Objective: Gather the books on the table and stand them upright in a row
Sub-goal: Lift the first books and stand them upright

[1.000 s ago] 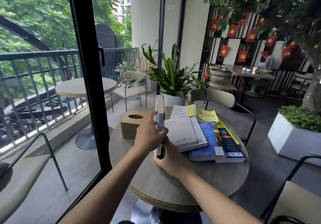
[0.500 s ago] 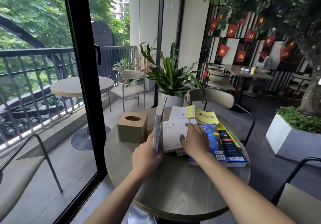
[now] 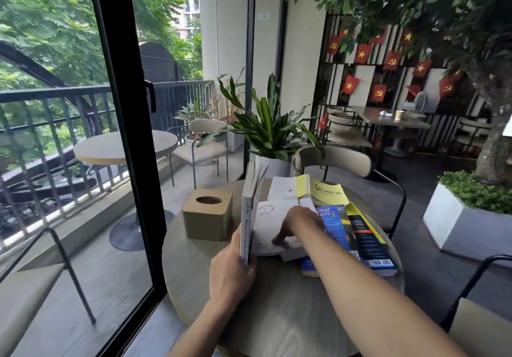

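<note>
Left hand grips upright white book at near edge, spine toward camera; covers splay at top.
Right hand flat on white book, fingers curled at its near edge, apparently starting lift.
Risk: upright book tips toward tissue box if grip slackens; lifted book drags overlapped blue book toward worktop rim.
Open room: bare near half of worktop.

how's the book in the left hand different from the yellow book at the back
The white book stands upright on its lower edge, spine toward the camera, steadied by the left hand. The yellow book lies flat with its cover up, and no hand touches it. The white book stands alone beside the tissue box; the yellow one sits among the flat books. Both rest on the round table.
</note>
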